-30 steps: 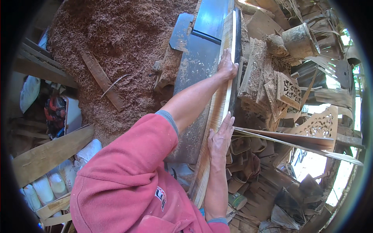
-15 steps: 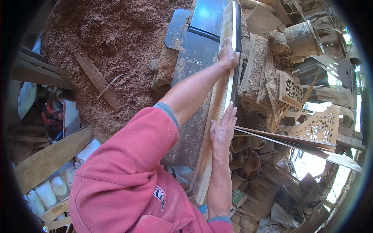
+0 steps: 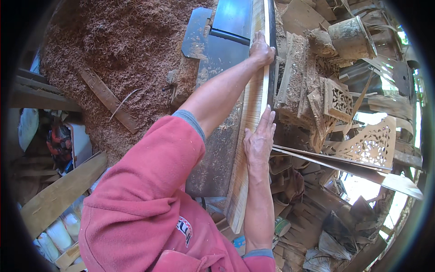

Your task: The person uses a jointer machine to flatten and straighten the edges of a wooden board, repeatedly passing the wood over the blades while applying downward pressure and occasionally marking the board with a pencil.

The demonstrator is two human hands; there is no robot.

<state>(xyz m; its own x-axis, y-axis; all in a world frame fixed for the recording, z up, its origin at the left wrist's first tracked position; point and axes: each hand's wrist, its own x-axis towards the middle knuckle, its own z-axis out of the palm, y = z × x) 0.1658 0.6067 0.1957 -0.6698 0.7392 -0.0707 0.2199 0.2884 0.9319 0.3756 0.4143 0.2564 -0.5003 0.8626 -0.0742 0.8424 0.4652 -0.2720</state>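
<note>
A long pale wooden board [image 3: 248, 121] stands on its narrow edge along the right side of a metal-topped planing machine [image 3: 215, 136], beside its dark upright fence [image 3: 272, 68]. My left hand [image 3: 262, 50] reaches far ahead and is closed over the board, close to the dark slot across the machine's bed. Nearer to me, my right hand [image 3: 259, 139] rests against the board with its fingers stretched forward and its thumb on the left side. The board's near end sticks out past the bed. Its far end is cut off by the view.
Wood shavings [image 3: 122, 59] heap up left of the machine, with a loose plank [image 3: 108, 97] on them. To the right lie dusty offcuts [image 3: 290, 77], a carved wooden panel [image 3: 339, 100], a dusty bucket [image 3: 351, 40] and a fretwork piece [image 3: 374, 143]. Thin strips [image 3: 335, 164] jut toward my right hand.
Both hands have moved slightly farther forward along the machine, and the board appears to have moved with them. My view has shifted a little.
</note>
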